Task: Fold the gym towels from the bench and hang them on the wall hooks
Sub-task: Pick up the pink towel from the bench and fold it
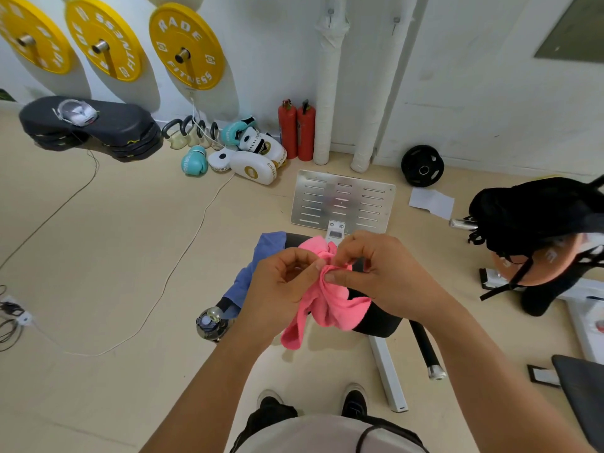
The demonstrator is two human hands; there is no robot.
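1. Progress: early, by my read. Pink towel [327,299] is in hand above the bench [379,317], bunched, no clean fold yet; blue towel [258,269] lies on the bench end at approx 10 o'clock from the hands, not folded. No towel hung anywhere in view, and I can't pick out any wall hooks. Left to do: fold both, hang both.
2. Left hand [281,282]: fingers curled in, thumb & forefinger pinched tight on the pink towel's top edge, near frame centre.
3. Pink towel: small, soft, fleecy-looking; crumpled into ruffles, one tail drooping toward 7 o'clock below the left hand, another lobe spreading toward 4 o'clock under the right wrist. Top bunch pokes up at 12 o'clock betw. the two hands. Hangs clear of the floor; whether it touches the bench pad I can't tell.
4. Right hand [379,273]: also pinching, fingertips [330,277] closed on the same edge, touching or nearly touching the left hand's tips. Looks like both are hunting for corners to spread it out.
5. Blue towel: limp, draped over the bench's far-left side, partly hidden behind the left hand.
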